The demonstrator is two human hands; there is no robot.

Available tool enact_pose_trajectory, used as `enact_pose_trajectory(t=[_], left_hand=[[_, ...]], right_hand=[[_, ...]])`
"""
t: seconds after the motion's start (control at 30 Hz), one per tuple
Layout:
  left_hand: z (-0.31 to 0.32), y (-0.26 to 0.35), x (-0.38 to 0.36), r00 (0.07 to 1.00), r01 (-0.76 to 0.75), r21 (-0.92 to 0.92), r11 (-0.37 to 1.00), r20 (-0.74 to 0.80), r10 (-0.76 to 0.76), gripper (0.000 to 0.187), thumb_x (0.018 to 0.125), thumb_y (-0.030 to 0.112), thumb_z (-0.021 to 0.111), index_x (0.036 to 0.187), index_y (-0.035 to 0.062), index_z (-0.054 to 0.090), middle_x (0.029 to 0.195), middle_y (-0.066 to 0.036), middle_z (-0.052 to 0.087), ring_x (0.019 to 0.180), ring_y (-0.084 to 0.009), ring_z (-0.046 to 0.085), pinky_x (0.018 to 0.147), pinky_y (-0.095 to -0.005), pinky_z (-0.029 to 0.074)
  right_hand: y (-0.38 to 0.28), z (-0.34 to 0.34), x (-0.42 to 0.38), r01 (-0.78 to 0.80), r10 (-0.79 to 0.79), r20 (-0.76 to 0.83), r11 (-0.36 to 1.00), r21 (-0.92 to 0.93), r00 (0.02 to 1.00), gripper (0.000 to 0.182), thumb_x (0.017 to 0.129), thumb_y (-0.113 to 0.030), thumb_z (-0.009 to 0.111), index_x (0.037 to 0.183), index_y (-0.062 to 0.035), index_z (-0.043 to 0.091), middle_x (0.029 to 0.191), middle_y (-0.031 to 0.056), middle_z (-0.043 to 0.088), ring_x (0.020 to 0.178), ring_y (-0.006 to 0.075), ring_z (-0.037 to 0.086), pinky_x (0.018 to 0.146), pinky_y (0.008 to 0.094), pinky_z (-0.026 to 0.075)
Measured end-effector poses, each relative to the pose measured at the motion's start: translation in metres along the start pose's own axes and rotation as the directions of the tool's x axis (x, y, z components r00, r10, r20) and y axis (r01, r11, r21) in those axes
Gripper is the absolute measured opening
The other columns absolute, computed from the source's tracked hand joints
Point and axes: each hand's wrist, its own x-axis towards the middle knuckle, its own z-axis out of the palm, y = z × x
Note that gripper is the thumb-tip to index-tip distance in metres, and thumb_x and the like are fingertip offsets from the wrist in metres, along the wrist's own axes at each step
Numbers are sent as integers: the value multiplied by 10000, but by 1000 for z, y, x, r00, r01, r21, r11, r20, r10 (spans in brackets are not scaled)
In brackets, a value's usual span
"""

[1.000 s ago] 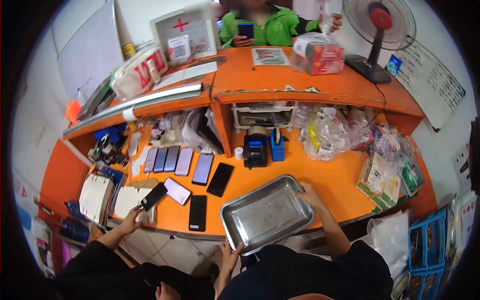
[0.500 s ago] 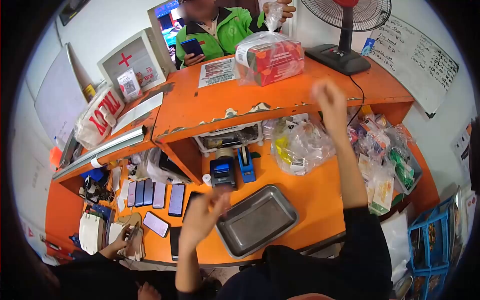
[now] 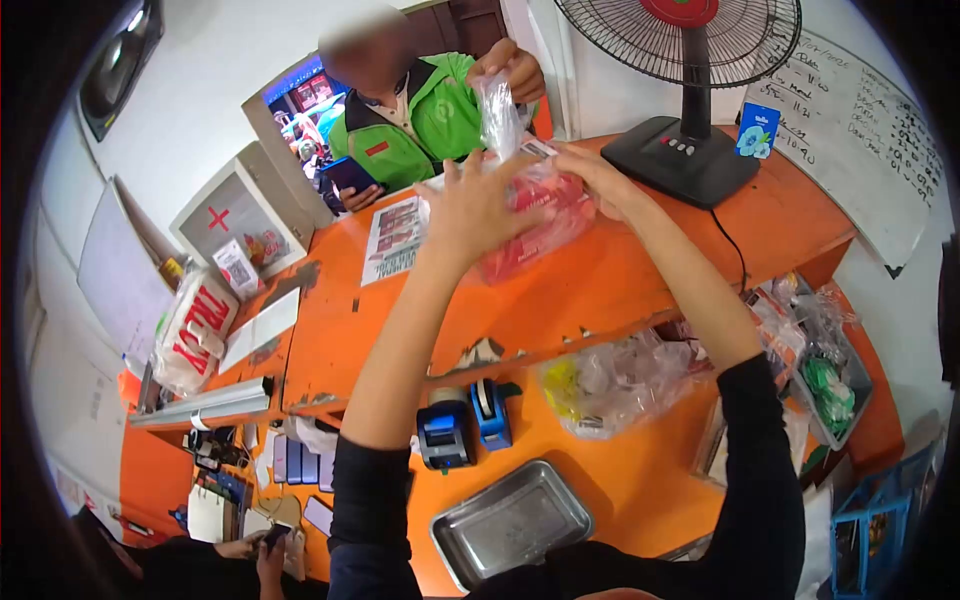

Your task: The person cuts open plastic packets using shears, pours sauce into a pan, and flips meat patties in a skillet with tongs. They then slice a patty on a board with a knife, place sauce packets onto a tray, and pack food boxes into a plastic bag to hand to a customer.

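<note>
Red shows through the clear plastic bag (image 3: pixel 540 215) that sits on the upper shelf of the orange counter (image 3: pixel 640 270), near its middle, with a box-like red pack inside it. The film is crinkled and shiny; its neck is drawn up into a twist, pinched by the hand of a person in a green jacket (image 3: pixel 420 125) across the counter.

At the far left a white bag with red letters (image 3: pixel 195 330) lies on the shelf, and behind it stands a white box with a red cross (image 3: pixel 235 220). A printed sheet (image 3: pixel 392 238) lies flat just left of the bag.

The left hand (image 3: pixel 478 205) rests on the near left side of the bag, fingers spread wide, palm against the plastic. The right hand (image 3: pixel 592 178) touches the bag's right upper edge, fingers stretched out and close together; whether they pinch the film I cannot tell.

Right of the bag a black fan (image 3: pixel 690 130) stands on the shelf, and a whiteboard (image 3: pixel 860 140) leans on the wall beyond.

On the lower desk, phones (image 3: pixel 300 465) lie in a row at the left, then a small blue printer (image 3: pixel 443 440) and a blue tape holder (image 3: pixel 490 410). A steel tray (image 3: pixel 510 522) lies near the front edge. Right of it sits a heap of clear bags (image 3: pixel 620 385) with small packets inside, one yellow. At the far right a basket (image 3: pixel 830 385) holds more wrapped packets, some green.
</note>
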Motion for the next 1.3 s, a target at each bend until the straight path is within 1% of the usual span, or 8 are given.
enact_pose_trajectory(t=[0.23, 0.67, 1.0, 1.07, 1.13, 1.23, 1.27, 1.3], left_hand=[[-3, 31, -24, 977, -45, 180, 983, -196, 81, 537, 692, 295, 744, 1180, 279, 520, 1297, -183, 416, 1240, -440, 348, 923, -689, 271], [-2, 33, -26, 979, -36, 208, 977, -190, 77, 541, 691, 313, 744, 1182, 277, 520, 1266, -194, 417, 1243, -435, 342, 930, -676, 274], [1, 19, -32, 974, -3, 174, 985, -224, 42, 610, 663, 395, 742, 1226, 349, 511, 1349, -150, 381, 1276, -414, 311, 971, -675, 233], [-1, 25, -45, 897, 50, 223, 974, -438, 54, 561, 651, 349, 760, 1168, 328, 541, 1351, -142, 370, 1281, -399, 293, 989, -683, 158], [4, 36, -79, 902, 108, 199, 974, -432, -12, 522, 677, 339, 751, 1159, 283, 557, 1358, -121, 352, 1306, -368, 244, 1002, -647, 163], [20, 40, -111, 828, 209, -67, 976, -519, -213, 397, 726, 290, 729, 1065, 144, 583, 1223, -120, 464, 1137, -306, 459, 906, -533, 345], [18, 43, -115, 919, 242, -255, 936, -250, -305, 344, 757, 282, 704, 1019, 96, 580, 1102, -118, 516, 990, -276, 520, 817, -472, 390], [16, 45, -117, 944, 317, -411, 854, 48, -328, 309, 788, 273, 680, 973, 48, 577, 980, -116, 568, 842, -246, 582, 727, -411, 436]], right_hand=[[11, 0, -18, 303, -306, 36, 950, 81, 951, 588, 800, -75, 541, 1357, -8, 368, 1132, 50, 553, 981, 89, 527, 858, 242, 424], [10, 3, -20, 302, -309, 37, 944, 135, 950, 575, 795, -79, 521, 1349, -14, 382, 1148, 56, 549, 965, 101, 539, 848, 244, 439], [12, 0, -16, 233, -237, 45, 969, 82, 970, 541, 839, -269, 531, 1304, -10, 434, 1172, 60, 548, 1053, 126, 509, 917, 251, 377], [11, 1, -12, 183, -189, 73, 980, 80, 979, 514, 859, -303, 490, 1281, -12, 453, 1162, 68, 552, 1051, 134, 511, 921, 255, 373], [19, -6, -5, 147, -151, 51, 986, 75, 987, 491, 875, -328, 484, 1259, -22, 471, 1183, 71, 536, 1087, 148, 493, 948, 271, 353], [28, -6, 3, 330, -330, -35, 944, -6, 943, 474, 906, -393, 453, 1182, -12, 510, 1165, 104, 534, 1075, 171, 485, 933, 292, 350], [27, -9, 1, 332, -332, -36, 943, -6, 942, 474, 906, -393, 453, 1182, -12, 510, 1165, 104, 534, 1075, 171, 485, 933, 292, 350], [25, -11, -1, 391, -476, -211, 854, -344, 854, 482, 915, -428, 430, 1135, -8, 520, 1159, 128, 526, 1057, 185, 478, 911, 299, 348]])
